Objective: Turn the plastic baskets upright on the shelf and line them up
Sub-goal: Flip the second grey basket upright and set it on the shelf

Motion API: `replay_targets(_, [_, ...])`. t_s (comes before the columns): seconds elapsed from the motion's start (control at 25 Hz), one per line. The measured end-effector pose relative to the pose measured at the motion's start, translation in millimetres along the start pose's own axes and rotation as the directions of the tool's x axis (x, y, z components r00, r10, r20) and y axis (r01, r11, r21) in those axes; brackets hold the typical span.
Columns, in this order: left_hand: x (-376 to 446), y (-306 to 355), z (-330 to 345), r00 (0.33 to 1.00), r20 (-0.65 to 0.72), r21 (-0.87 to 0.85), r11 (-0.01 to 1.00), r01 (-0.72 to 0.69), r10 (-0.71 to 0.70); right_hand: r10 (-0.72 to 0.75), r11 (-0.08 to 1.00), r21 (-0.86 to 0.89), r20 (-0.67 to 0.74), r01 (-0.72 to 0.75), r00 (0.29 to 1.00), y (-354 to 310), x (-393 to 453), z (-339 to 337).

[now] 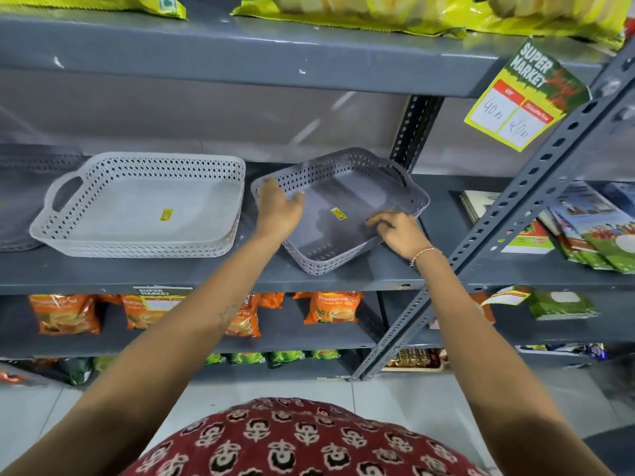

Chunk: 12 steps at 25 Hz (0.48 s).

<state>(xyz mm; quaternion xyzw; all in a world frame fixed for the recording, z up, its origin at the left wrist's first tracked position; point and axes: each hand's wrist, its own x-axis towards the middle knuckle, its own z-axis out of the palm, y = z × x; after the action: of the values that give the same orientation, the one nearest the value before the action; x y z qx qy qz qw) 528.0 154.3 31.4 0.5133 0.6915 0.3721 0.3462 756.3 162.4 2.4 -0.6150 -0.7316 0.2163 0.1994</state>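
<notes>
— Grey steel shelving (240, 273) fills the view, right? What's nearest?

— Nearest is a red patterned garment (302, 441), then two bare arms reaching up over a tiled floor (395, 400). Orange tea packets (331, 307) sit on the lower shelf.

— And the hands?

— Left hand (276, 209) grips the near-left rim of the grey basket (343, 197), thumb inside, fingers curled over the wall. Right hand (398, 231), a bracelet (422, 252) at the wrist, pinches the near-right rim.

— Where's that basket?

— On the middle shelf, opening up, turned askew to the front edge, its near corner close to it. A yellow sticker (338, 214) marks its floor.

— The other one?

— White basket (144, 204) sits upright just beside it on the left, squarer to the edge, apart from it. Behind hangs a yellow price card (522, 97); yellow bags (360, 12) lie on top.
</notes>
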Motion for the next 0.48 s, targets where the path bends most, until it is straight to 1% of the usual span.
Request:
replay_targets(0.04, [-11.5, 6.9, 10.1, 0.987, 0.093, 0.112, 0.984, -0.141, 0.131, 0.002, 1.000, -0.016, 0.058, -0.001, 0.998, -0.4, -0.6, -6.5])
replay_targets(0.08, [-21.2, 11.1, 21.6, 0.948, 0.251, 0.220, 0.942, -0.252, 0.194, 0.010, 0.998, -0.058, 0.117, -0.003, 0.993, -1.0, -0.4, -11.7])
replay_targets(0.12, [-28.1, 11.4, 31.5, 0.886, 0.421, 0.320, 0.882, -0.346, 0.195, 0.030, 0.994, -0.109, 0.173, -0.011, 0.984, -1.7, -0.1, -14.4])
replay_targets(0.16, [-31.5, 8.7, 40.9, 0.819, 0.553, 0.396, 0.818, -0.418, 0.151, 0.061, 0.987, -0.160, 0.221, -0.025, 0.973, -3.0, 0.1, -14.8])
replay_targets(0.2, [-33.3, 5.3, 48.9, 0.775, 0.623, 0.445, 0.765, -0.466, 0.110, 0.093, 0.977, -0.208, 0.255, -0.040, 0.963, -3.8, 0.0, -13.6])
replay_targets(0.24, [-32.9, 1.9, 54.0, 0.758, 0.645, 0.471, 0.731, -0.494, 0.097, 0.115, 0.969, -0.242, 0.269, -0.048, 0.956, -4.0, 0.0, -11.2])
replay_targets(0.28, [-34.0, 1.2, 55.5, 0.756, 0.648, 0.492, 0.704, -0.512, 0.097, 0.119, 0.965, -0.258, 0.268, -0.047, 0.956, -4.2, -0.2, -9.4])
replay_targets(0.4, [-30.2, -0.8, 44.9, 0.758, 0.649, 0.547, 0.650, -0.528, 0.069, 0.090, 0.965, -0.262, 0.227, -0.029, 0.970, -10.3, -4.4, -4.9])
replay_targets(0.48, [-21.6, -6.2, 29.1, 0.747, 0.663, 0.575, 0.607, -0.548, 0.048, 0.057, 0.962, -0.273, 0.206, 0.002, 0.977, -21.8, -10.7, 4.6])
